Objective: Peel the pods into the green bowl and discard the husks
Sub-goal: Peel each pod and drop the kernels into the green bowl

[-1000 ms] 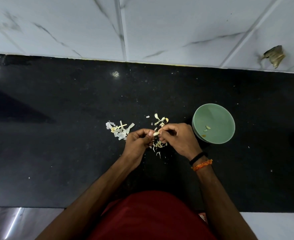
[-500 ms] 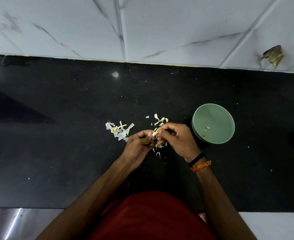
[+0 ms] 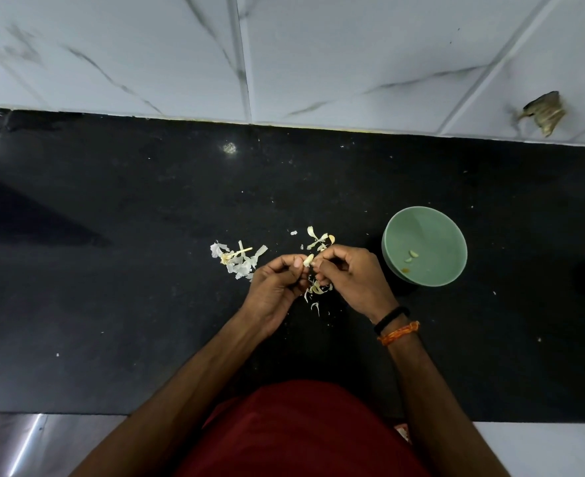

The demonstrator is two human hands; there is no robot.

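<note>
Mid-peel here, just left of frame centre. My left hand [image 3: 277, 287] and right hand [image 3: 351, 278] are both pinching the same small pale pod [image 3: 308, 259], fingers curled tight on it from either side, over the black speckled stone surface [image 3: 146, 304]. Compared with a second ago the pod sits a bit more upright and exposed between my fingertips, so I reckon the skin is mostly loosened and this one's nearly ready to drop.

The round pale green bowl [image 3: 453, 235] sits just right of my right hand, with a couple of peeled pieces [image 3: 411, 256] already in it. Papery white husks lie in two spots: a heap [image 3: 237, 259] left of my hands, and curled scraps [image 3: 318, 239] above and below my fingers. Those still need clearing away, so the discard part hasn't happened yet.
</note>
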